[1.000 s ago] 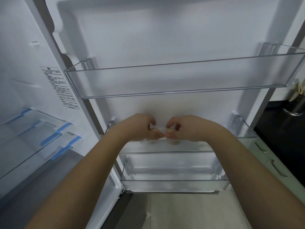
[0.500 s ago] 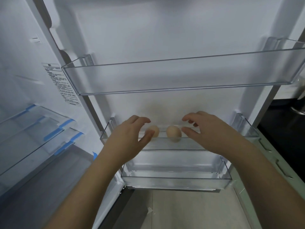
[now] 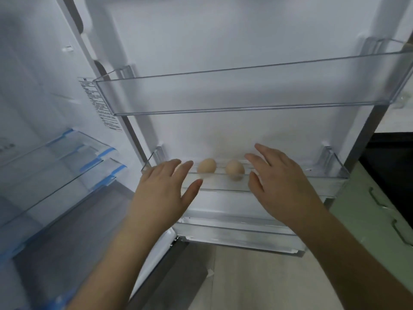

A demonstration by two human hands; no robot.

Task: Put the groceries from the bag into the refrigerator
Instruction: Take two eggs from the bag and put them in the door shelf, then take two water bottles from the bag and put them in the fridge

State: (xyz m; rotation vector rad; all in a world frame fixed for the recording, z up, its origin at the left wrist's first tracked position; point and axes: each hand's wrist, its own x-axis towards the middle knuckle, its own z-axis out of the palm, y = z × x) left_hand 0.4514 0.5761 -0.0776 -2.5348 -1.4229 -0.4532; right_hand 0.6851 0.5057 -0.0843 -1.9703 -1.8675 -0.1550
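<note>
Two brown eggs lie side by side in the clear middle door shelf (image 3: 317, 175) of the open refrigerator door: the left egg (image 3: 206, 166) and the right egg (image 3: 234, 169). My left hand (image 3: 165, 189) hovers just left of the eggs, fingers spread, holding nothing. My right hand (image 3: 281, 180) is to the right of them, also spread and empty. Neither hand touches an egg. No grocery bag is in view.
A clear top door shelf (image 3: 245, 95) sits above and a lower door bin (image 3: 237, 233) below. Glass shelves with blue trim (image 3: 73, 166) fill the fridge interior at left. A green cabinet with handles (image 3: 380, 209) and a dark counter stand at right.
Both hands were closed together over the eggs in the middle door shelf. They let go, opened and drew apart and back, leaving the two eggs lying in the shelf.
</note>
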